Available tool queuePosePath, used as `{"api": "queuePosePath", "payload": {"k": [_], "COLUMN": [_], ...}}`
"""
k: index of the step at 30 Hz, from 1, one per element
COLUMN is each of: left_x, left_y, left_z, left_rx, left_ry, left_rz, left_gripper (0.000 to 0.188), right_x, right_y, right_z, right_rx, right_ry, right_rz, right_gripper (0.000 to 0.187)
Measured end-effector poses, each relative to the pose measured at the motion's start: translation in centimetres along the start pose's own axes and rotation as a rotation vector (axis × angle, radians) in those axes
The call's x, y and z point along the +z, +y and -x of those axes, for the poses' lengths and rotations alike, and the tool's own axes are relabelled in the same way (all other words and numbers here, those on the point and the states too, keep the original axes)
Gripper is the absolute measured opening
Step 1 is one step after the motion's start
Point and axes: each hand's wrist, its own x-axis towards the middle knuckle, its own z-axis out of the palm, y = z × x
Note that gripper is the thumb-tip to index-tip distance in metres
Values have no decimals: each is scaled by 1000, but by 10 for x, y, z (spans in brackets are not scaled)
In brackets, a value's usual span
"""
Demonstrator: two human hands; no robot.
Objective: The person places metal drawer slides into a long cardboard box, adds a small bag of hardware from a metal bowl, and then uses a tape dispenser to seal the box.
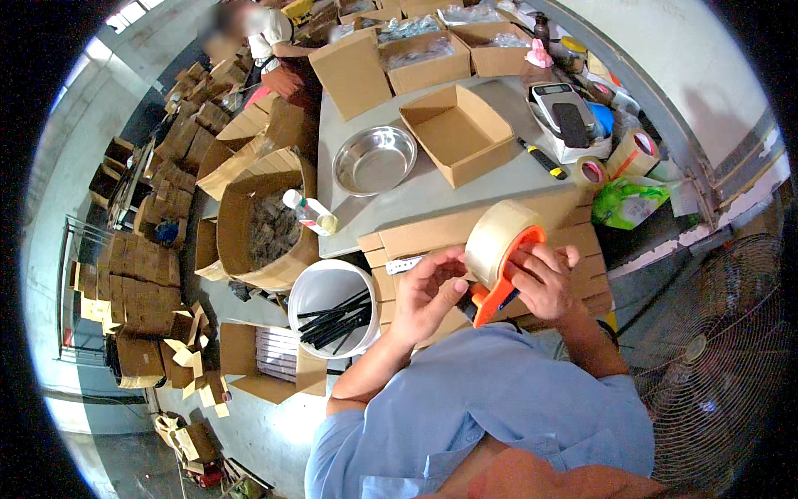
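An orange tape dispenser [496,298] carrying a wide roll of clear tape [497,235] is held up in front of my chest. My right hand [540,279] grips it from the right, with fingers at the orange hub. On the other side my left hand [431,291] has its palm turned up, thumb and bent fingers apart, with the tips close to the roll and the dispenser's dark front end. Whether those tips touch the tape is hard to see. Below the hands lie flat brown cardboard pieces [405,233] along the near table edge.
On the grey table [349,216] stand a steel bowl [374,160], an open carton [457,133], a yellow-black utility knife [544,160] and a scale [565,112]. A white bucket of black rods [301,283] is at the left. A large fan [706,358] stands right. Another person [270,37] is far left.
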Motion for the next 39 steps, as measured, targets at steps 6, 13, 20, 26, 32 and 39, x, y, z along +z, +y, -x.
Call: {"api": "queuePosePath", "payload": {"k": [6,13,20,26,32,39], "left_x": [-11,-18,-9,-11,-60,-46], "left_y": [8,27,34,26,-64,-59], "left_z": [1,11,10,8,46,69], "left_rx": [-27,255,336,79,-415,-448], "left_ry": [-5,-149,-336,-391,-255,-26], "left_rz": [131,-346,-855,-905,-257,-120], "left_gripper": [28,24,53,54,48,48], "right_x": [-7,-7,-5,15,44,57], "right_y": [-5,-7,-3,3,-18,-34], "right_z": [1,5,7,23,39,45], "right_rx": [-57,-78,-80,-117,66,247], "right_ry": [26,63,-8,-214,-435,-477], "right_rz": [23,6,-34,-109,-475,-685], "right_gripper": [18,19,24,39,47,52]}}
